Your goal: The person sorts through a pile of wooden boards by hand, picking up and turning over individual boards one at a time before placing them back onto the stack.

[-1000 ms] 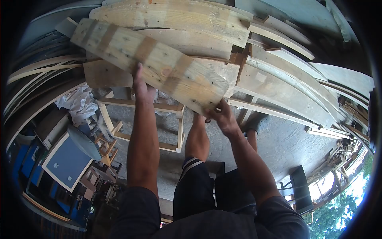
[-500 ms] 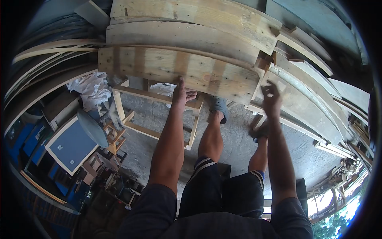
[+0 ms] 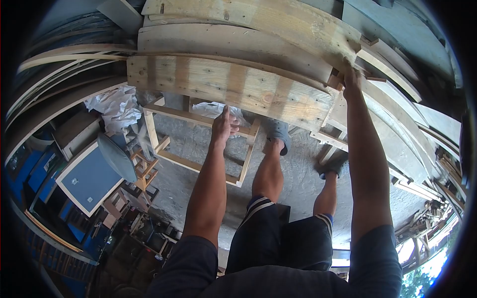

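Observation:
Just below the front edge of a long wooden board (image 3: 248, 91) with dark bands, my left hand (image 3: 225, 127) is open, fingers apart and nothing in it. A wooden frame (image 3: 198, 119) lies under that hand. My right arm reaches farther out, and my right hand (image 3: 351, 74) is at the right end of the farther long plank (image 3: 278, 20), beside a small gap between boards. Its fingers are blurred against the wood, so their grip cannot be made out. A grey-brown board (image 3: 233, 44) lies between the two long ones.
Crumpled white paper (image 3: 117, 109) lies left of the frame. A blue panel with a pale border (image 3: 89, 178) and a small wooden stool (image 3: 144, 171) are at the left. Both feet stand on the concrete floor (image 3: 298, 184). Curved boards and scrap wood (image 3: 427, 218) are at the right.
My right hand has moved up and away from me, from above the near board's right end to the farther plank's end. My left hand has dropped slightly away from the near board's edge.

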A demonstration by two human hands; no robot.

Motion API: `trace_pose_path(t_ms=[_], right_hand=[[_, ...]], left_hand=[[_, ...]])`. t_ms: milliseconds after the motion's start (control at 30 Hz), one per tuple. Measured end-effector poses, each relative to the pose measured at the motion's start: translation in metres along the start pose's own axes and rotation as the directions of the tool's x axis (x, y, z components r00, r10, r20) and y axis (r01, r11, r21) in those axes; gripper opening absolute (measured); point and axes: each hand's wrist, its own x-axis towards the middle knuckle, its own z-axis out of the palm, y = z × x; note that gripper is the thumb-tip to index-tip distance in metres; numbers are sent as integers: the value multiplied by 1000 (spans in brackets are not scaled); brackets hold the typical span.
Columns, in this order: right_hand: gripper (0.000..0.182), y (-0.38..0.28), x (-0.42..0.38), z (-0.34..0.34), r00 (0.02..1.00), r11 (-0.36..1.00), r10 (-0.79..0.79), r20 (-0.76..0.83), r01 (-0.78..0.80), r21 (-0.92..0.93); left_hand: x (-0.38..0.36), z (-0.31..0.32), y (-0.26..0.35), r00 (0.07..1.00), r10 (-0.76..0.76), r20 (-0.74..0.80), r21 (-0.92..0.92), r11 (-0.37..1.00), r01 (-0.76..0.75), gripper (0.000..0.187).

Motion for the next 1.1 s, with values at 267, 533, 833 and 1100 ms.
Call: trace_pose_path(t_ms=[267,533,833,1100], right_hand=[[19,-36,-83,-14,927,911,131,351,-252,327],[32,-38,-294,-10,827,993,1,562,65,-98],[29,13,-356,-87,858,952,-136,495,251,-174],[29,59,-358,-239,753,831,-232,616,483,-277]], left_hand=[[-13,0,16,951,284,-123,-180,936,-303,54],[-36,13,98,936,349,38,-743,636,-207,67],[-40,35,109,892,424,158,-774,614,-155,59],[-102,126,64,200,943,265,-943,210,259,45]])
